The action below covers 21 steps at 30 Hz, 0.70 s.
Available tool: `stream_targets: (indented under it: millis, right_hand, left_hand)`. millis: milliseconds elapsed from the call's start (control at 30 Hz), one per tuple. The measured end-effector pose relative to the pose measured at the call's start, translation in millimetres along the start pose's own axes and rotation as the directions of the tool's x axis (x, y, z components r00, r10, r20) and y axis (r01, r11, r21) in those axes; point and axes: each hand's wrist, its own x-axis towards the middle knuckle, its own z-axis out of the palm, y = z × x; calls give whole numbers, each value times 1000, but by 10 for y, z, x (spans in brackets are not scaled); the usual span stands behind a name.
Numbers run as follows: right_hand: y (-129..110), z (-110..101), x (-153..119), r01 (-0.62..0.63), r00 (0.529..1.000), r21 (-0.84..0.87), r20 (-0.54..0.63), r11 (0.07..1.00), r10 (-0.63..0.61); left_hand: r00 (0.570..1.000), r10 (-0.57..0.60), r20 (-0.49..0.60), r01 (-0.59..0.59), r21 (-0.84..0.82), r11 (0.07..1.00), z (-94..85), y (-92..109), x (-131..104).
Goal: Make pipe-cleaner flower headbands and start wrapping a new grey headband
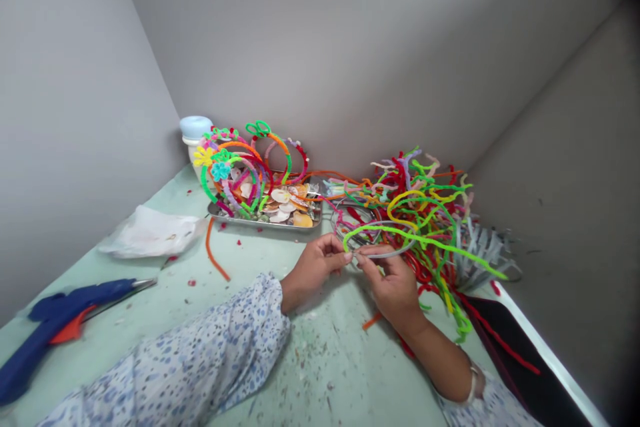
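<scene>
My left hand (pixel 316 268) is closed, its thumb and fingertips pinching the bent end of a lime-green pipe cleaner (pixel 430 239). The long tail of that pipe cleaner stretches off to the right, over the heap. Right beside it, my right hand (pixel 393 285) is closed on the end of a thin grey headband (pixel 403 250). Both sets of fingertips meet where the pipe cleaner and the headband come together; the exact contact is hidden by the fingers.
Behind my hands a metal tray (pixel 265 224) holds shells and finished colourful headbands. To the right lies a tangled heap of pipe cleaners (pixel 425 213), near a dark flat panel (pixel 520 347). A blue glue gun (pixel 80 300) and a white plastic bag (pixel 155 232) lie left.
</scene>
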Motion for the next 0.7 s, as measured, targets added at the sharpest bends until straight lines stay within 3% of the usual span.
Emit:
stream_targets:
  millis: [400, 700]
  right_hand:
    - [34, -4, -9, 29, 999, -9, 28, 1000, -28]
    - [45, 12, -6, -30, 999, -5, -15, 1000, 30]
  left_hand:
    - [1000, -16, 2, 16, 3, 1000, -32, -62, 21]
    - [1000, -10, 21, 9, 44, 999, -19, -21, 16]
